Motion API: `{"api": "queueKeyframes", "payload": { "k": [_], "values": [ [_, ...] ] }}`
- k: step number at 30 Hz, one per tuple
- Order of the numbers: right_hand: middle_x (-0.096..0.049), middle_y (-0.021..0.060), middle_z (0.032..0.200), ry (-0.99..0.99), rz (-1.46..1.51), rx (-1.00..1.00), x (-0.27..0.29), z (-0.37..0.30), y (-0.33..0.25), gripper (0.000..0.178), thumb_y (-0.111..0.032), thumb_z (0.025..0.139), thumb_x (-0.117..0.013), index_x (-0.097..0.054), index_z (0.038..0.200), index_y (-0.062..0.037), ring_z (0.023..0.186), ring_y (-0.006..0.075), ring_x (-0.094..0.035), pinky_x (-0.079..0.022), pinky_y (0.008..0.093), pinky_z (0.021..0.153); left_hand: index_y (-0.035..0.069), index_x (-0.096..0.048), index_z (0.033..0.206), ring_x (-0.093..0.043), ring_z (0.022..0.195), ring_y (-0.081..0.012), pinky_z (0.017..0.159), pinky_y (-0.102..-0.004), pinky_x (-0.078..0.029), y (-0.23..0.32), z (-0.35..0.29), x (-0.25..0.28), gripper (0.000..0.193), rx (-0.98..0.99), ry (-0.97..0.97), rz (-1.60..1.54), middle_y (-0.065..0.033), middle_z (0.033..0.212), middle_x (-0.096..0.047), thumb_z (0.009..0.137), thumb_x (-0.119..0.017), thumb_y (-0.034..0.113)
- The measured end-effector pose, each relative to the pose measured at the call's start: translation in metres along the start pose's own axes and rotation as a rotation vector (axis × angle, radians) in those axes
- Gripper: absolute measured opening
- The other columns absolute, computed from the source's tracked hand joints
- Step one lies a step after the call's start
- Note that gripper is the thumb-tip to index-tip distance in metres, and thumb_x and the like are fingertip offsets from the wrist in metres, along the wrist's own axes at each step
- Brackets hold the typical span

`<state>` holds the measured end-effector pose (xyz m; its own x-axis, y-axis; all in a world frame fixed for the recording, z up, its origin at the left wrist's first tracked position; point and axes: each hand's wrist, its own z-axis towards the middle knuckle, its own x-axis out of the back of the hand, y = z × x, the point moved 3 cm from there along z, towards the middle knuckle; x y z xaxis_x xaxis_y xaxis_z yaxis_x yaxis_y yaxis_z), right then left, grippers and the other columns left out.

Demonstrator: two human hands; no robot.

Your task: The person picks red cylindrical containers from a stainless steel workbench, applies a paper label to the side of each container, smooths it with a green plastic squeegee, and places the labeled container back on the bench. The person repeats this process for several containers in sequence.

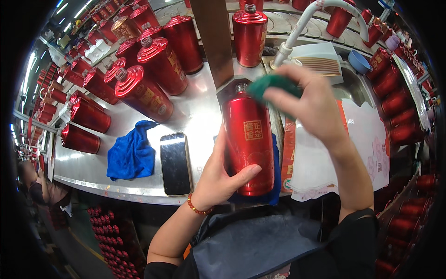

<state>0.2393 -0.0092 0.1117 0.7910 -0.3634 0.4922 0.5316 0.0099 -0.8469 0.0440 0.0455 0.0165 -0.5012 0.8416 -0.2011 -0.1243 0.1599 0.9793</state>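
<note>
A glossy red bottle (248, 144) with a gold square emblem and an uncapped clear neck stands in front of me at the table's near edge. My left hand (223, 174) is wrapped round its lower left side, thumb across the front. Beside the bottle's neck and shoulder, my right hand (309, 100) grips a dark green scouring pad (274, 88); this hand is slightly blurred. Whether the pad touches the bottle I cannot tell. Part of a blue cloth (276, 179) shows behind and under the bottle.
Several red bottles (144, 95) crowd the steel table's left. A crumpled blue cloth (131, 151) and a phone (176, 163) lie nearer. White paper sheets (337, 149) lie right, below a sink with a white tap (287, 45) and a blue bowl (359, 61). A brown post (212, 42) rises ahead.
</note>
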Motion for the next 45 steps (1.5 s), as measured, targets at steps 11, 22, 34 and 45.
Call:
{"api": "queueKeyframes", "payload": {
  "k": [11, 22, 34, 45],
  "values": [
    [-0.072, 0.0029, 0.088, 0.044, 0.339, -0.105, -0.017, -0.05, 0.034, 0.02, -0.011, 0.089, -0.078, -0.075, 0.105, -0.0002, 0.078, 0.0083, -0.066, -0.054, 0.0263, 0.07, 0.001, -0.009, 0.163, -0.048, 0.138, -0.025, 0.116, -0.0407, -0.04, 0.003, -0.001, -0.004, 0.101, 0.023, 0.023, 0.007, -0.0154, 0.151, -0.045, 0.089, -0.078, 0.009],
    [-0.072, 0.0056, 0.097, 0.072, 0.464, -0.29, -0.014, -0.094, 0.045, 0.026, -0.004, 0.089, -0.077, -0.071, 0.113, 0.0034, 0.087, 0.0107, -0.068, -0.056, 0.0248, 0.077, -0.002, -0.008, 0.162, -0.042, 0.143, -0.0264, 0.118, -0.0411, -0.037, 0.003, -0.008, -0.001, 0.122, 0.042, 0.044, 0.014, -0.0169, 0.157, -0.037, 0.078, -0.09, 0.027],
    [-0.07, 0.0006, 0.092, 0.235, -0.14, 0.093, 0.006, -0.081, 0.039, 0.028, -0.001, 0.079, -0.08, -0.078, 0.106, -0.0078, 0.084, 0.014, -0.062, -0.049, 0.0282, 0.073, -0.003, -0.004, 0.162, -0.028, 0.151, -0.0434, 0.12, -0.0468, -0.032, -0.006, -0.032, 0.002, 0.136, -0.218, 0.057, 0.831, -0.0295, 0.164, -0.021, 0.067, -0.096, 0.029],
    [-0.061, -0.0023, 0.081, -0.006, -0.532, 0.526, -0.028, -0.115, -0.031, 0.048, -0.004, 0.057, -0.084, -0.079, 0.105, -0.0084, 0.079, 0.019, -0.053, -0.043, 0.0334, 0.069, -0.005, -0.018, 0.16, -0.044, 0.138, -0.0472, 0.114, -0.0481, -0.039, 0.009, -0.035, -0.013, 0.12, -0.327, 0.182, 0.865, -0.0322, 0.156, -0.035, 0.069, -0.092, 0.021]
  ]
}}
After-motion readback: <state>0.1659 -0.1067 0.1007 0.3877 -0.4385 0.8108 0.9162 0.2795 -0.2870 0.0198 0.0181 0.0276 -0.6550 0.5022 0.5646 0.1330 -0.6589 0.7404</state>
